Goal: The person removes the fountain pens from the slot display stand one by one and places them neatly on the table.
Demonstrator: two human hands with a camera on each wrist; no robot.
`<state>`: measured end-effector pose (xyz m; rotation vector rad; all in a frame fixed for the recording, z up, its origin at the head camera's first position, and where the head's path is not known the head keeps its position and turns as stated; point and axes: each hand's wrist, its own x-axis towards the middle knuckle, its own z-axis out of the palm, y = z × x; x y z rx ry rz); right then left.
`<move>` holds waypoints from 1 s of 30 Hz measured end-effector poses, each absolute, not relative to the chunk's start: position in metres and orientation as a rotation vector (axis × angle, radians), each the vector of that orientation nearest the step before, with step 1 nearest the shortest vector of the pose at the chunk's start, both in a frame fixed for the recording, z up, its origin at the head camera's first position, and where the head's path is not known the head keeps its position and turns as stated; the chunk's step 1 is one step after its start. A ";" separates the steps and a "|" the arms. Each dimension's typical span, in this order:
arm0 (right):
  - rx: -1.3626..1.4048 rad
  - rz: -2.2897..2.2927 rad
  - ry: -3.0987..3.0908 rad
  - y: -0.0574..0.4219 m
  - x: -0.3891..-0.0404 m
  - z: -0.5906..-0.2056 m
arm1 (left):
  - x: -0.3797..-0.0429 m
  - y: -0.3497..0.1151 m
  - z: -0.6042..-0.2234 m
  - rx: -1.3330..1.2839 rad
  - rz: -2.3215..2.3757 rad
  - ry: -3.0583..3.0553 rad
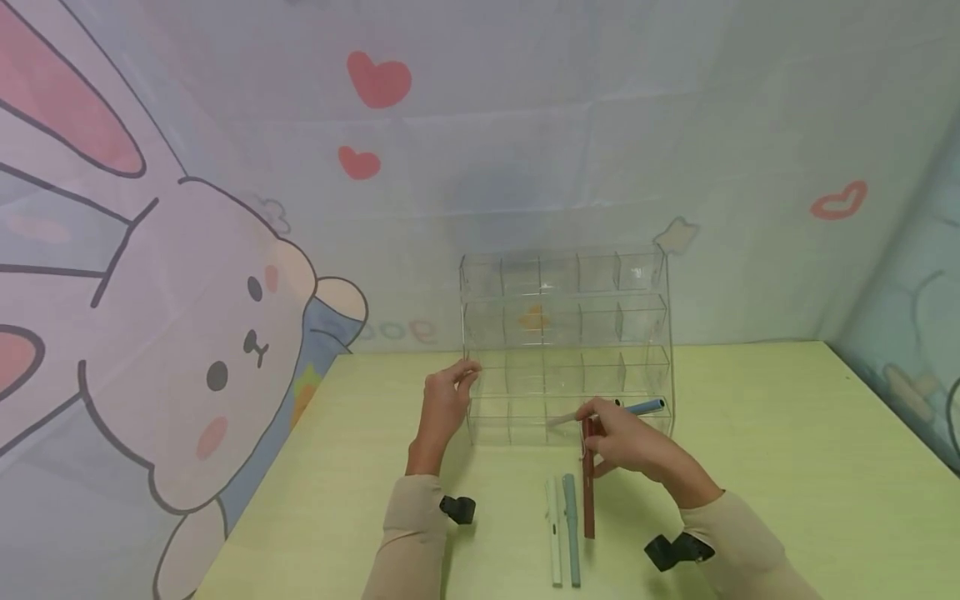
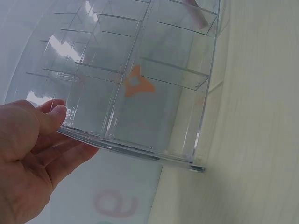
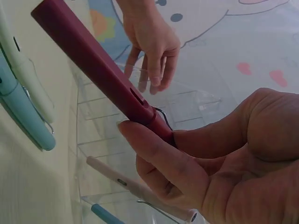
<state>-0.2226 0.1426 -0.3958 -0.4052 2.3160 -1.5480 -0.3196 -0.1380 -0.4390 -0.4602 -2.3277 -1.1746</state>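
Observation:
A clear acrylic rack with tiered rows of compartments stands at the back of the table. At its left side, my left hand pinches the side panel, thumb inside and fingers behind, as the left wrist view shows. My right hand holds a dark red pen by its cap end, between thumb and fingers, before the bottom row. The pen's other end points toward me. In the bottom row lean a pale pinkish pen and a blue pen, the pale one partly hidden by my right hand.
On the yellow-green table, a pale green pen and a teal pen lie side by side in front of the rack. A cloth backdrop with a cartoon rabbit hangs behind and to the left.

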 end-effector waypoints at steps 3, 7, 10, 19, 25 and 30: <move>-0.398 -1.519 2.327 0.142 -0.224 -0.399 | -0.320 -0.139 -0.437 -0.460 -1.179 -2.332; -0.401 -1.512 2.321 0.142 -0.226 -0.402 | -0.319 -0.140 -0.436 -0.464 -1.175 -2.327; -0.399 -1.501 2.310 0.142 -0.227 -0.404 | -0.320 -0.141 -0.436 -0.466 -1.169 -2.319; -0.355 -1.411 2.343 0.146 -0.229 -0.416 | -0.319 -0.139 -0.439 -0.471 -1.184 -2.339; -0.352 -1.387 2.326 0.143 -0.229 -0.425 | -0.318 -0.139 -0.440 -0.477 -1.163 -2.335; -0.377 -1.325 2.335 0.142 -0.230 -0.430 | -0.319 -0.139 -0.439 -0.482 -1.159 -2.321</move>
